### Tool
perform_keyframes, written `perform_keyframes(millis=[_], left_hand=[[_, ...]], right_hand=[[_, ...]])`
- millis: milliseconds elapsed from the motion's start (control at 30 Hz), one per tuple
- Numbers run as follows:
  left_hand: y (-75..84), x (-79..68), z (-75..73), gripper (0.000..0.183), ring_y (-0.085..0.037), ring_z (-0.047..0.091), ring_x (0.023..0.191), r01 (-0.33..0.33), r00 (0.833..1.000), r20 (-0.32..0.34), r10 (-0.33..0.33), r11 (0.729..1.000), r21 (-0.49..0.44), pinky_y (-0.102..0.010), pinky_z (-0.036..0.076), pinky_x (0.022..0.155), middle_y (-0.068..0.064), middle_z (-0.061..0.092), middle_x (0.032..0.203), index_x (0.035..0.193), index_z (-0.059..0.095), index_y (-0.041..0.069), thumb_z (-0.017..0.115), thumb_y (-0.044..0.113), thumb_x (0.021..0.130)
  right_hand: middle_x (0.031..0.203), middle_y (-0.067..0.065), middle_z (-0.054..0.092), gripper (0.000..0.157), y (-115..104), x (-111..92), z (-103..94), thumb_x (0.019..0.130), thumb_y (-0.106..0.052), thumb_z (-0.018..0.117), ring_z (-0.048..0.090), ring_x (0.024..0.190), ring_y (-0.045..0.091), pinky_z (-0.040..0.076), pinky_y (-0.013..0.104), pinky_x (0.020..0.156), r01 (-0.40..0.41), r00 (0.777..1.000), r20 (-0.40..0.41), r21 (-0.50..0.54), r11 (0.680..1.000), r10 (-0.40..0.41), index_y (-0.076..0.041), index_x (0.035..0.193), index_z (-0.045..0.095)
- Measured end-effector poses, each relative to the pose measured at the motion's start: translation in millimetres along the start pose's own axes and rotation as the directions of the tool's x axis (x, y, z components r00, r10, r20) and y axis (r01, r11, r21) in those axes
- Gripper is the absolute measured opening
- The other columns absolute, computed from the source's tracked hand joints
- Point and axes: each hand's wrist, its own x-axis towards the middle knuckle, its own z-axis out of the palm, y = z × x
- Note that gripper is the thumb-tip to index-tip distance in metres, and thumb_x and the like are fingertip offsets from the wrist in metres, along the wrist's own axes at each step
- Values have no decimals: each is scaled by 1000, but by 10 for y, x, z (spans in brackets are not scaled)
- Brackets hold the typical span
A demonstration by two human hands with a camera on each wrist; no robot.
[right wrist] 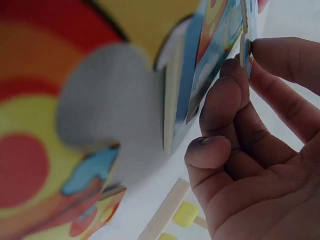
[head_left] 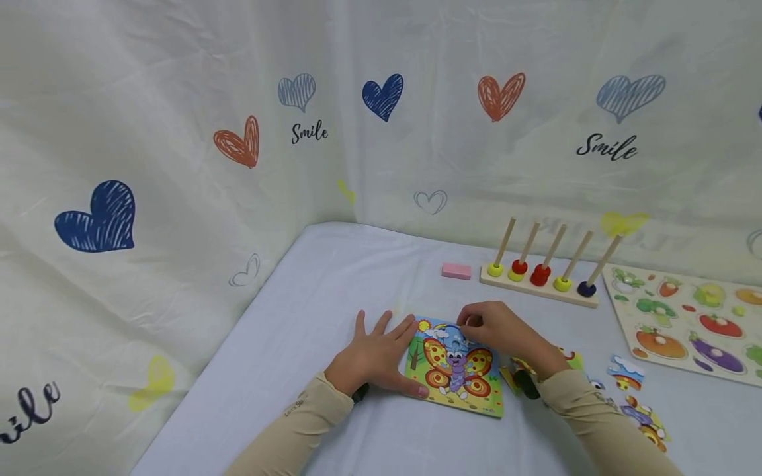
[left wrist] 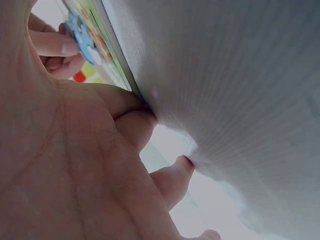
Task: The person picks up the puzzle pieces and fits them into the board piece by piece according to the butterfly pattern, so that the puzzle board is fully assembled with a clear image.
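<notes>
A butterfly jigsaw puzzle board (head_left: 457,380) lies on the white-covered table in front of me. My left hand (head_left: 376,354) is spread flat at its left side; the thumb lies on the board's lower left and the fingertips reach the upper left edge. My right hand (head_left: 500,330) is over the upper right part of the board. Between thumb and fingers it pinches a bluish puzzle piece (right wrist: 244,50), seen nearly edge-on in the right wrist view. The left wrist view also shows this blue piece (left wrist: 81,37) near the right fingertips.
Loose puzzle pieces (head_left: 645,423) lie right of the board, some partly behind the right forearm. Behind stand a pink block (head_left: 456,271) and a wooden peg stacker (head_left: 524,285) with coloured beads. A vegetable picture board (head_left: 673,350) lies at the far right.
</notes>
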Motion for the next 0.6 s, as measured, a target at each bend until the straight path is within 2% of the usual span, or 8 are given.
perform_keyframes(millis=[367,600], left_hand=[[-9,15,23,122,-32,10,164,3,1000,-6,-3,1000,5,-73,2,123,11,15,178,174,21,26,72,85,80],[-12,27,28,121,-32,11,164,-2,1000,-10,2,1000,19,-73,2,122,11,16,178,174,21,26,70,85,81]], right_hand=[[84,1,66,5,-90,85,22,99,-12,76,59,77,19,55,35,70,-40,999,14,-49,998,41,-9,96,76],[82,3,67,15,-146,134,79,98,-17,79,59,71,18,55,34,64,-92,996,1,-95,991,92,-6,95,70]])
